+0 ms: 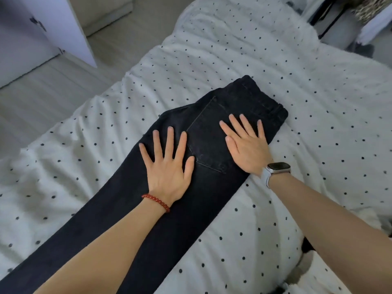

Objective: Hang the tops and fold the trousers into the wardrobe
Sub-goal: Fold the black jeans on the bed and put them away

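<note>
Black trousers (207, 166): laid flat on bed (297, 102), folded lengthwise, waistband far end. Left hand (167, 166): fingers spread, pressing thigh area. Right hand (246, 143): flat beside back pocket (210, 134). Wardrobe door (53, 24): far left.

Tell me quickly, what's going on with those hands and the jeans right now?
Left hand and right hand both flat, fingers spread, pressing the black jeans. Jeans lie folded lengthwise on the dotted bedspread, not yet folded short. Nothing in the way.

A bed (275, 60) under a white, black-dotted duvet (233, 240) bears dark jeans (212, 187) lying flat along it.
</note>
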